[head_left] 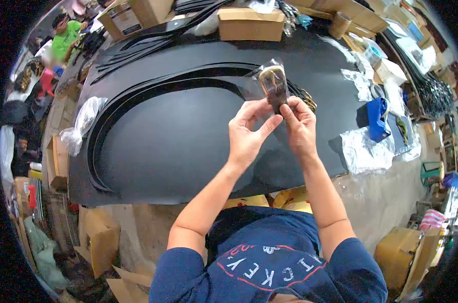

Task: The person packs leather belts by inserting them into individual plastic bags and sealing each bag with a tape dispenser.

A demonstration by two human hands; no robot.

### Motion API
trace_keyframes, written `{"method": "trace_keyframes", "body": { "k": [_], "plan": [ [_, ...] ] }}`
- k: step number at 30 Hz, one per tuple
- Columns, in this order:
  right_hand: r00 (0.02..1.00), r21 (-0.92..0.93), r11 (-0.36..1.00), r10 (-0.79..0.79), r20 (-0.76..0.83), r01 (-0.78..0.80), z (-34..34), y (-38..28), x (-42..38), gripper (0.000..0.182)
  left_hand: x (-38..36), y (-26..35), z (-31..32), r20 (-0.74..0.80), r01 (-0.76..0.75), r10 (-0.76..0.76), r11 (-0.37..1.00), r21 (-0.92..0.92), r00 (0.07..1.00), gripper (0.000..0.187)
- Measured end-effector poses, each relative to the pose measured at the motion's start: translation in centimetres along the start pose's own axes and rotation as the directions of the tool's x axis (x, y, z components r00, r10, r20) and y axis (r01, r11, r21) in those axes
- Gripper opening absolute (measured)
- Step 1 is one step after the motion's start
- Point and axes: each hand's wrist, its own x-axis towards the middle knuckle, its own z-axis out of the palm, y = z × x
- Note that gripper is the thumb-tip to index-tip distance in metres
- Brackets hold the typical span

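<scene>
Between both hands, above the dark table, is a belt buckle end (273, 81) with a gold-coloured buckle wrapped in clear plastic. My left hand (251, 132) pinches its lower part from the left, thumb and fingers closed on it. My right hand (300, 127) grips the same part from the right, thumb on top. Long black belts (153, 86) curve over the table to the left. More gold buckles (307, 100) lie just behind my right hand, partly hidden by it.
The dark table (188, 146) carries a cardboard box (251, 25) at the back, crumpled plastic (85, 121) at the left, and a blue tape dispenser (378, 119) with plastic sheets (365, 150) at the right. A person in green (65, 40) is at the far left.
</scene>
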Motion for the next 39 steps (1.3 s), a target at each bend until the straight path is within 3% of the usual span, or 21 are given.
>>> {"method": "trace_keyframes", "body": {
  "k": [1,2,7,12,17,20,21,22,23,26,28,31,32,35,37,39],
  "plan": [
    [0.999,0.092,0.995,-0.038,-0.036,0.042,-0.3,0.2,-0.3,0.009,-0.3,-0.2,1.3,-0.093,-0.041,0.030,0.992,-0.117,0.995,0.031],
    [0.998,0.133,0.989,-0.060,-0.035,0.065,-0.7,0.5,-0.6,0.010,-0.7,-0.3,2.5,-0.165,-0.073,0.056,0.992,-0.100,0.985,0.019],
    [0.988,0.335,0.938,-0.047,-0.148,0.094,-1.0,-0.4,-1.4,0.008,-0.7,-0.3,5.8,-0.222,-0.152,0.116,0.977,-0.149,0.968,0.011],
    [0.983,0.400,0.910,-0.040,-0.178,0.110,-1.7,-1.2,-2.3,0.008,-0.5,-0.3,5.7,-0.101,0.041,-0.077,0.947,-0.319,0.992,0.016],
    [0.984,0.450,0.891,0.025,-0.177,0.058,-1.6,-1.6,-2.8,0.007,0.2,-1.1,4.7,-0.038,0.020,-0.036,0.935,-0.354,0.999,0.018],
    [0.991,0.467,0.884,0.087,-0.102,-0.030,-2.2,-1.2,-2.9,0.007,1.0,-1.3,3.9,0.043,0.145,-0.140,0.882,-0.448,0.989,0.013],
    [0.991,0.469,0.883,0.088,-0.103,-0.030,-2.4,-1.1,-2.9,0.007,1.3,-1.3,3.4,0.147,0.205,-0.154,0.867,-0.453,0.977,0.012],
    [0.993,0.472,0.879,0.101,-0.062,-0.060,-2.7,-1.1,-2.9,0.010,1.5,-1.3,3.1,0.251,0.266,-0.164,0.851,-0.452,0.954,0.011],
    [0.993,0.474,0.876,0.115,-0.022,-0.090,-2.9,-1.1,-2.8,0.014,1.7,-1.2,2.8,0.255,0.268,-0.165,0.851,-0.452,0.953,0.011],
    [0.993,0.471,0.881,0.094,-0.070,-0.050,-2.7,-1.6,-2.7,0.029,2.1,-0.8,3.0,0.357,0.379,-0.246,0.847,-0.374,0.901,0.012],
    [0.994,0.478,0.875,0.106,-0.036,-0.076,-3.1,-2.1,-2.6,0.035,2.2,-0.9,3.3,0.442,0.381,-0.194,0.839,-0.388,0.876,0.037],
    [0.994,0.472,0.875,0.099,0.052,-0.112,-4.3,-2.3,-2.8,0.047,2.4,-0.2,4.1,0.566,0.466,-0.234,0.829,-0.309,0.791,0.046],
    [0.988,0.451,0.879,0.130,0.086,-0.155,-4.7,-1.5,-2.8,0.048,2.6,-1.0,4.1,0.623,0.422,-0.143,0.845,-0.327,0.769,0.056],
    [0.986,0.448,0.882,0.084,0.147,-0.142,-5.8,-0.7,-2.8,0.051,3.4,-2.1,2.9,0.736,0.394,-0.204,0.914,-0.092,0.645,0.040],
    [0.974,0.456,0.861,0.186,0.127,-0.224,-6.1,-1.9,-3.4,0.048,3.7,-1.6,3.9,0.736,0.330,-0.199,0.943,-0.035,0.647,0.025],
    [0.986,0.362,0.917,0.151,0.076,-0.168,-7.0,-1.3,-3.7,0.047,3.5,-1.5,5.1,0.710,0.360,-0.154,0.921,-0.149,0.687,0.017]
  ]
}}
